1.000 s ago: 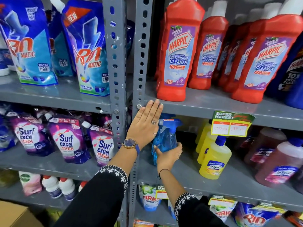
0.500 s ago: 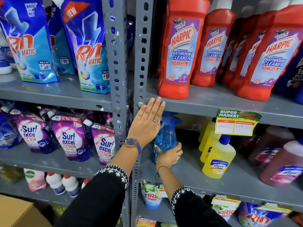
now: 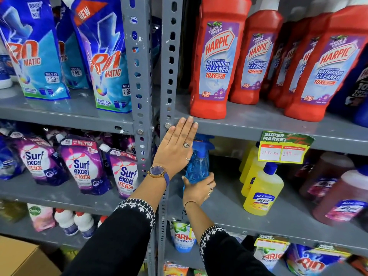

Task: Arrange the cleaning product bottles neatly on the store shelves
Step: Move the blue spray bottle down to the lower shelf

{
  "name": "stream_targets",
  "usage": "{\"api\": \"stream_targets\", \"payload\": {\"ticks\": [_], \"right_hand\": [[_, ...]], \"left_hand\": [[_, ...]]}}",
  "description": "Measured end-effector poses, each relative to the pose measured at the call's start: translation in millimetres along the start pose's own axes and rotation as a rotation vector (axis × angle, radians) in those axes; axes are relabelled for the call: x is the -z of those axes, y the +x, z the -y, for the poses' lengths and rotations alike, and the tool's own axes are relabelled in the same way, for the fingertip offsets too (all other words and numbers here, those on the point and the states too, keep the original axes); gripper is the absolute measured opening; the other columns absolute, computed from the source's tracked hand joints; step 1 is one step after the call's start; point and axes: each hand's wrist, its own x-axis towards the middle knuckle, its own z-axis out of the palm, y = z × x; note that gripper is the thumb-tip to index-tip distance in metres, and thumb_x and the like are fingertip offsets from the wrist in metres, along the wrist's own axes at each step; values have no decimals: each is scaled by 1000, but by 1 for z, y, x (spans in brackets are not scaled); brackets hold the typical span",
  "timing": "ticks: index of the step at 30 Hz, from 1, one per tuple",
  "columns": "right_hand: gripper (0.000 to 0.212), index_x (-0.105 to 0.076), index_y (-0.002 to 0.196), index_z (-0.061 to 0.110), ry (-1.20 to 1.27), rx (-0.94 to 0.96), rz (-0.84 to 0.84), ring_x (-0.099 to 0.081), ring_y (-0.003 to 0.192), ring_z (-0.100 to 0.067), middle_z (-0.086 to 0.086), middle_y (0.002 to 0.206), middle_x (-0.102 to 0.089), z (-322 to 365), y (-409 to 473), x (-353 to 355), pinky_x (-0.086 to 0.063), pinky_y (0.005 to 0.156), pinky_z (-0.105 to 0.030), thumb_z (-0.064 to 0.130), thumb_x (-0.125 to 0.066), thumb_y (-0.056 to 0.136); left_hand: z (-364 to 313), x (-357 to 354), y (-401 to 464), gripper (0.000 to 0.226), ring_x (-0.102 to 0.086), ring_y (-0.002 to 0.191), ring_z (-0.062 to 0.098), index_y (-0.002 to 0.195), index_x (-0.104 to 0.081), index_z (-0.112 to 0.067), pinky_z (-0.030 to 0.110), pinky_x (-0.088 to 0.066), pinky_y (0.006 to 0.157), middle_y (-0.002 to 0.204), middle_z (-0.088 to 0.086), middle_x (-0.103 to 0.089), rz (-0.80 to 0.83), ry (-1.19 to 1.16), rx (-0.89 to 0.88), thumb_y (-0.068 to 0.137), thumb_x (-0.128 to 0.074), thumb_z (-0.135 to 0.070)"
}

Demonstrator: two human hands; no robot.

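Observation:
A blue spray bottle (image 3: 198,166) stands at the left end of the middle right shelf (image 3: 229,214). My right hand (image 3: 197,189) grips its lower body from the front. My left hand (image 3: 177,146) is flat with fingers together, fingertips touching the front lip of the shelf above, partly covering the bottle's trigger head. Yellow Lizol bottles (image 3: 262,188) stand to the right on the same shelf. Red Harpic bottles (image 3: 217,62) line the shelf above.
Grey slotted uprights (image 3: 139,76) split the two shelf bays. Rin pouches (image 3: 107,62) and Surf Excel pouches (image 3: 85,164) fill the left bay. Pink Lizol bottles (image 3: 342,196) stand at right, a price tag (image 3: 284,147) hangs above them. A cardboard box (image 3: 22,257) sits bottom left.
The blue spray bottle and my right hand have shifted slightly deeper onto the shelf. My left hand stays against the upper shelf lip. The camera has moved closer.

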Motion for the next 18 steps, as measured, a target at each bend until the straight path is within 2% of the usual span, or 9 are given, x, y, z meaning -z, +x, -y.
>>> {"api": "stream_targets", "payload": {"ticks": [8, 13, 16, 18], "right_hand": [[103, -27, 139, 12, -29, 4, 18, -45, 120, -37, -16, 132, -40, 1, -3, 4, -40, 103, -53, 32, -89, 58], [111, -19, 145, 18, 0, 15, 36, -35, 133, -33, -12, 147, -29, -4, -6, 14, -38, 105, -56, 36, -87, 60], [87, -28, 141, 22, 135, 84, -88, -39, 130, -31, -9, 145, -32, -1, -13, 30, -39, 104, -54, 17, -80, 71], [69, -37, 135, 19, 281, 192, -175, -43, 120, -18, -10, 134, -39, 9, -21, 42, -42, 102, -40, 0, -67, 76]], "left_hand": [[0, -1, -1, 81, 11, 144, 24, 149, 10, -4, 37, 4, 119, 155, 13, 19, 7, 6, -4, 89, -42, -24], [-1, -1, 0, 79, 8, 145, 24, 149, 6, -4, 37, 2, 119, 156, 13, 16, -15, 1, -8, 89, -42, -24], [-1, -1, -1, 80, 8, 145, 24, 150, 5, -4, 37, 2, 119, 157, 13, 14, -18, 19, -19, 89, -44, -23], [-1, -1, -1, 82, 7, 145, 24, 150, 5, -5, 37, 2, 119, 157, 12, 10, -16, 15, -13, 87, -45, -22]]}}
